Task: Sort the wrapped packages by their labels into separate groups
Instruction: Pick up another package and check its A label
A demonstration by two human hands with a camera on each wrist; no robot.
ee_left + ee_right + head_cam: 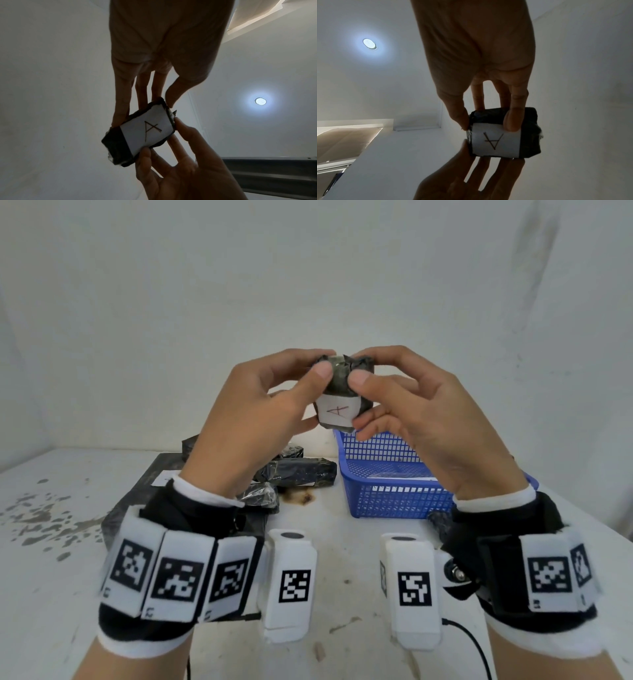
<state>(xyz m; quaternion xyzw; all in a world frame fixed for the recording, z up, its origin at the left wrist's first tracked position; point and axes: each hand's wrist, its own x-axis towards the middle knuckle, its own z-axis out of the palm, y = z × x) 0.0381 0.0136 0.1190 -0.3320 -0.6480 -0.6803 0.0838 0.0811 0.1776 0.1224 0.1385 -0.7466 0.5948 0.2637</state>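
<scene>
A small package in dark wrap (339, 386) is held up in front of the wall, well above the table. Its white label (337, 410) carries a red letter A and faces me. My left hand (320, 364) pinches its left side between thumb and fingers. My right hand (361, 368) pinches its right side the same way. The left wrist view shows the package (116, 147) and its label (147, 132) below my left fingers (121, 102). In the right wrist view a right finger (513, 119) lies over the label's (494, 140) top edge.
A blue mesh basket (387, 494) stands on the white table (342, 577) at the right. Several dark wrapped packages (301, 472) lie in a heap left of it, partly on a flat black parcel (161, 470) with a white label. A cable (472, 642) trails at the front.
</scene>
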